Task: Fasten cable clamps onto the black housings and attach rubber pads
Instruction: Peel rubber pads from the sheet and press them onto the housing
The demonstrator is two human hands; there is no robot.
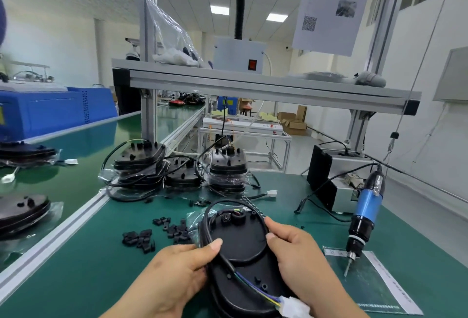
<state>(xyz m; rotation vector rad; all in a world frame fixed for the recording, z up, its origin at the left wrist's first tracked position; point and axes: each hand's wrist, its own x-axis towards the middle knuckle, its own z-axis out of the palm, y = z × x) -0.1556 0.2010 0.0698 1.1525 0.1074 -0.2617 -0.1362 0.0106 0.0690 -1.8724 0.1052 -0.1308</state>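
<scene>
You hold the housing [240,244] at 6 o'clock, left hand [174,274] pinching its cable [206,219] to the rim, right hand [301,259] gripping the opposite edge; release to reach the clamps [141,238] at 9 o'clock and the loop may spring loose.

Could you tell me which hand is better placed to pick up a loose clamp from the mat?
Probably left. The left hand grips the housing on its left edge, nearest the loose clamps; the right hand holds the far side, by the screwdriver.
</scene>
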